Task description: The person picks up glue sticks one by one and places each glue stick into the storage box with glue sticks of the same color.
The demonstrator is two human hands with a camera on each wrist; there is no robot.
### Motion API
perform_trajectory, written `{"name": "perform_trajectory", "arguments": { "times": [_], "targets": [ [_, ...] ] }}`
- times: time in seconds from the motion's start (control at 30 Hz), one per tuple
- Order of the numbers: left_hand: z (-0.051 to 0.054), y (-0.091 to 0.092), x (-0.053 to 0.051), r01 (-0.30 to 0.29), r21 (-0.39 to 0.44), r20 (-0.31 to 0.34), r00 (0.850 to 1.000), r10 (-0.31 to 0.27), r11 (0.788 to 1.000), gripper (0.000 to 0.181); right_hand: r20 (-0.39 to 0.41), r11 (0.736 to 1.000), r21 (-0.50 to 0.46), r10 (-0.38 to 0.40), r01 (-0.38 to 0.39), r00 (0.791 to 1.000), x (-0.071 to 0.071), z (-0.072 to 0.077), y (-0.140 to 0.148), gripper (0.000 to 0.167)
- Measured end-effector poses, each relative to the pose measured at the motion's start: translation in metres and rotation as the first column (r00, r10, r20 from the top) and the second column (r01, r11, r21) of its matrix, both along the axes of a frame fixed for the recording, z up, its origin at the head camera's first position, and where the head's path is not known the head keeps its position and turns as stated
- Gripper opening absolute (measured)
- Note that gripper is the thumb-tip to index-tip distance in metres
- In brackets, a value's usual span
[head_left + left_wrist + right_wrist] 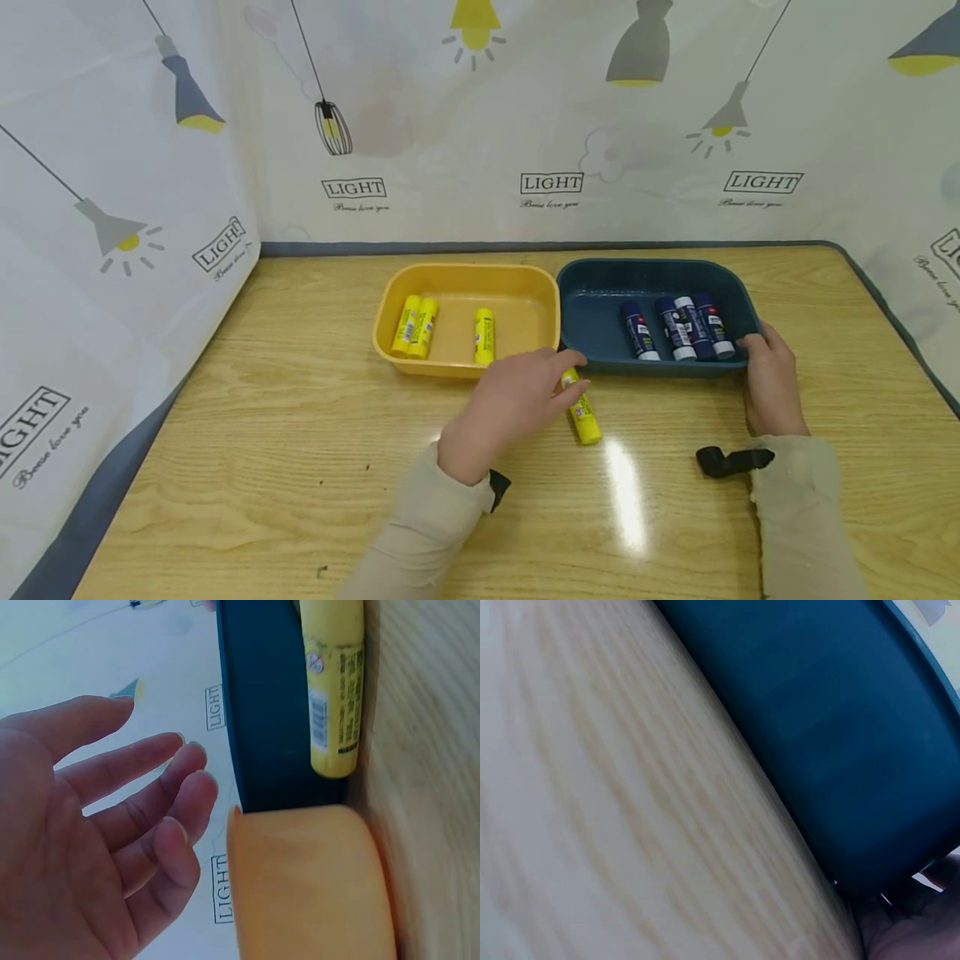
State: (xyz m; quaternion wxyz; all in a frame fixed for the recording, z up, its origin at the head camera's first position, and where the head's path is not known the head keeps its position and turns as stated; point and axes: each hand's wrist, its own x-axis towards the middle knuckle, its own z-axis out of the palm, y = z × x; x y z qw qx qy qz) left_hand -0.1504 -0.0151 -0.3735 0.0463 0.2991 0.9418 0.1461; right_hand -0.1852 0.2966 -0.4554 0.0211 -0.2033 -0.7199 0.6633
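My left hand [517,392] hovers by the near rim where the two bins meet, its fingers loosely bent with nothing between them in the left wrist view. Just beyond its fingertips, a yellow glue stick [585,421] lies on the table in front of the dark blue bin [592,342]. My right hand [776,383] holds that bin's near right corner, thumb at the rim; most of its fingers are hidden. Several dark blue glue sticks with white ends [639,332] lie inside. In the yellow bin [517,279] are three yellow glue sticks [484,336].
Both bins stand side by side, touching, on a wooden table [262,433]. Behind and at the sides hangs a white cloth [465,125] printed with lamps. A black strap piece [735,461] juts from the right sleeve.
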Motion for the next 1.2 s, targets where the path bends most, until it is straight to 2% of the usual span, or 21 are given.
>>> {"name": "perform_trajectory", "arguments": {
  "times": [0.17, 0.47, 0.67, 0.93, 1.2],
  "targets": [
    [-0.006, 0.007, 0.004, 0.044, -0.046, -0.013, 0.999, -0.044, 0.998, 0.039, 0.004, 1.0, 0.009, -0.003, 0.003, 1.0, -0.001, -0.001, 0.0, 0.05],
    [-0.019, 0.013, 0.006, 0.065, -0.101, -0.026, 0.997, -0.068, 0.993, 0.036, -0.007, 1.0, -0.003, -0.003, 0.003, 1.0, -0.001, 0.0, 0.0, 0.049],
    [-0.025, 0.018, 0.006, 0.075, -0.104, 0.03, 0.997, -0.072, 0.992, 0.035, -0.014, 1.0, -0.024, -0.007, 0.006, 1.0, 0.0, 0.001, 0.0, 0.049],
    [-0.033, 0.017, 0.006, 0.1, -0.22, 0.098, 0.992, -0.08, 0.97, 0.035, -0.01, 1.0, -0.018, 0.0, 0.0, 1.0, 0.0, 0.001, 0.0, 0.049],
    [-0.036, 0.017, 0.006, 0.098, -0.203, 0.146, 0.987, -0.069, 0.974, 0.027, 0.005, 1.0, 0.003, -0.004, 0.004, 1.0, 0.0, 0.0, 0.0, 0.05]
  ]
}}
